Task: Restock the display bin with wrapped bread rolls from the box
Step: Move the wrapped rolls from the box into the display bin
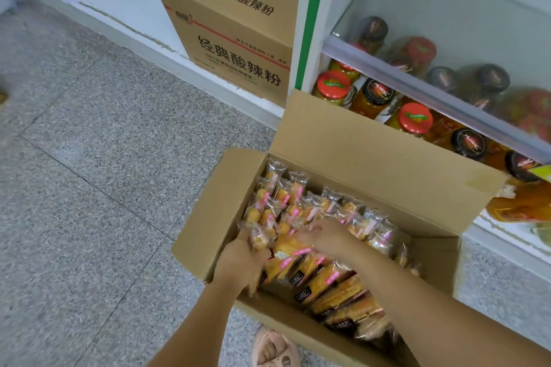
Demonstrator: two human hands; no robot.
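An open cardboard box sits on the floor, packed with wrapped bread rolls in clear wrappers with pink print. Both of my hands are down inside it. My left hand curls its fingers round several rolls at the box's left side. My right hand reaches across the middle and lies on top of the rolls, its fingertips partly buried among the wrappers. Larger dark-labelled bread packs fill the near part of the box. No display bin is in view.
A shelf unit at the right holds jars with red and black lids, right behind the box's raised flap. A second, printed cardboard box stands against the white plinth. Speckled tile floor spreads to the left. A sandalled foot is near the box's front.
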